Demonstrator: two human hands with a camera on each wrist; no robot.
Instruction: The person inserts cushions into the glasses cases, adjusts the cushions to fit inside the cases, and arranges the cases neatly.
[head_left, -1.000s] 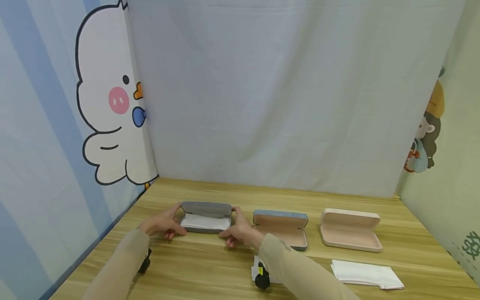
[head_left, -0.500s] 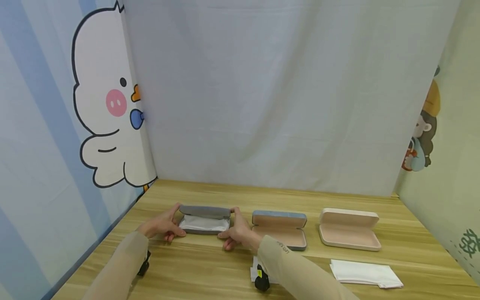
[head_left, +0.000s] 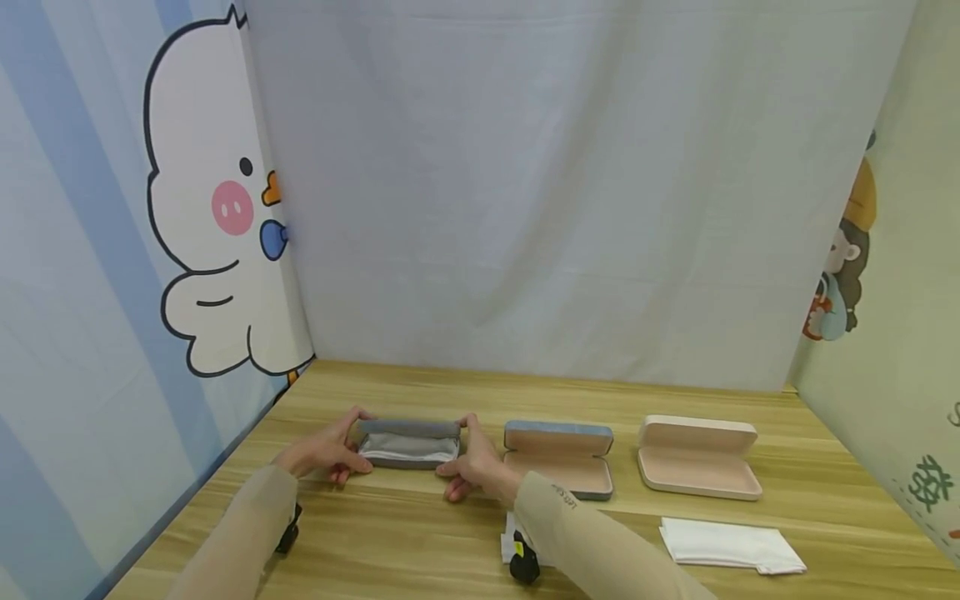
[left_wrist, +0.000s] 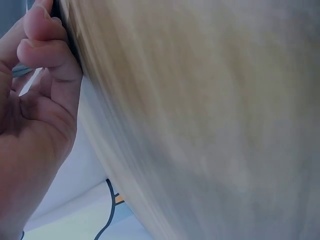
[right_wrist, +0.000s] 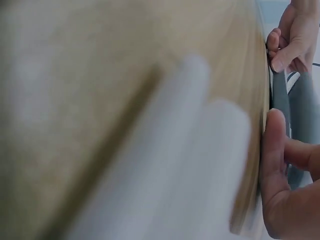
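Note:
A grey glasses case (head_left: 408,428) stands on the table with its lid tilted partway down. A folded white cloth (head_left: 405,447) lies inside it, shaded by the lid. My left hand (head_left: 324,450) grips the case's left end, thumb at the front edge and a finger up at the lid. At the right end, my right hand (head_left: 480,463) holds it in the same way. The right wrist view has both hands on the ends of the case (right_wrist: 281,97). In the left wrist view, the left hand's fingers (left_wrist: 47,52) are curled, and the case is mostly cut off.
Right of the grey case stands an opened blue glasses case (head_left: 561,430), then an opened cream one (head_left: 701,482). A folded white cloth (head_left: 731,546) lies in front of the cream case. Another white cloth (head_left: 510,546) is partly covered by my right forearm. A curtain (head_left: 525,208) hangs behind the table.
The grey case's lid has swung forward and down between both hands, shading more of the cloth inside. The hands keep their places at its ends. The head view has shifted slightly.

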